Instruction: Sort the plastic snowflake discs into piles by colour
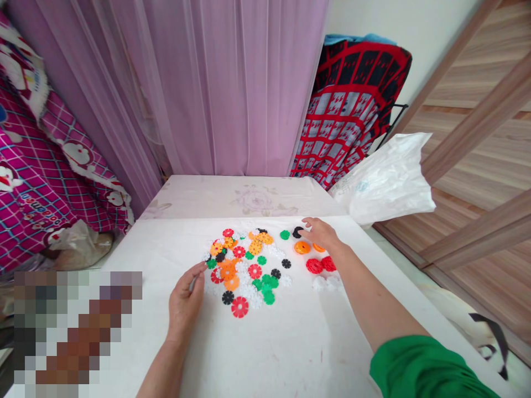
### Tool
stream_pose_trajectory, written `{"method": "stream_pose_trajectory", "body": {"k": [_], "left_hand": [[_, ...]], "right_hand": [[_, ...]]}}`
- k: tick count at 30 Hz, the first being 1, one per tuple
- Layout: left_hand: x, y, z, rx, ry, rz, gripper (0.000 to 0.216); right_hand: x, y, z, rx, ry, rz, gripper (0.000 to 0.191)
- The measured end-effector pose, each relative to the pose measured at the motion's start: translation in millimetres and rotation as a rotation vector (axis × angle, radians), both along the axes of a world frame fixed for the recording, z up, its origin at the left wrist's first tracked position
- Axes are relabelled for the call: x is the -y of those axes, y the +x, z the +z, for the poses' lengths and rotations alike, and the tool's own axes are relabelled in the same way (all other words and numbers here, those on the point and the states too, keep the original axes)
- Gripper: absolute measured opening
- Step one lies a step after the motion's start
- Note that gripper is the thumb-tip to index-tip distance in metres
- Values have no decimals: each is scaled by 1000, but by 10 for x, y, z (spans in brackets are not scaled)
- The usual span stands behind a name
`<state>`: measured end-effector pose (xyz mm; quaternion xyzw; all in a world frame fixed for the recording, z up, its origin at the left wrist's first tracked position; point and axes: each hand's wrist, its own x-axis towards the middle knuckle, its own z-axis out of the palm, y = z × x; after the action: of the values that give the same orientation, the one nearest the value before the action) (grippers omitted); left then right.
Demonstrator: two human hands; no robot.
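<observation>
Flat notched plastic discs in several colours lie in a loose, overlapping spread on the white table. My left hand [186,290] is at the left edge of this spread, fingers bent and thumb apart, close to a green disc [211,264]; I see nothing held in it. At the right, my right hand [323,235] reaches over sorted discs, its fingers apart and its fingertips at a black disc [297,232]. A green disc [284,235] lies just left of that. Nearer me are orange discs [302,247], red discs [314,266] and white discs [319,284], partly hidden by my right arm.
The white table [257,354] has a floral-covered surface [199,193] at its far end. A white plastic bag [390,182] stands at the far right corner. Behind hangs a purple curtain [232,83]; a wooden cabinet [477,138] is at the right.
</observation>
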<state>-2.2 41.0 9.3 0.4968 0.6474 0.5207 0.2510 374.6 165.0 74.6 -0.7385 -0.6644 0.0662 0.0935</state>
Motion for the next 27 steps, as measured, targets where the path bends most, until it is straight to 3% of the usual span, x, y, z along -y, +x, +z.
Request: {"method": "stream_pose_trajectory", "body": {"k": [5,8,11,14,21,27], "left_hand": [[-7,-1,-3,-3,5,-3,32],[-17,-5,-13,-12,15,-9,33],[-27,-9,-24,-23,19,-14,33],[-34,-13,-29,-26,26,-20,34],[-45,-24,-50,-5,33,-30,33],[-39,-20,-62,-8,28,-33,34]], "right_hand": [[202,-18,100,-6,59,18,30],[442,-160,147,-16,60,105,22],[682,-377,102,-37,-24,261,21],[846,-579,2,-32,-78,315,29],[946,-843,-162,59,-78,207,33],[944,-888,-240,9,-70,111,41]]}}
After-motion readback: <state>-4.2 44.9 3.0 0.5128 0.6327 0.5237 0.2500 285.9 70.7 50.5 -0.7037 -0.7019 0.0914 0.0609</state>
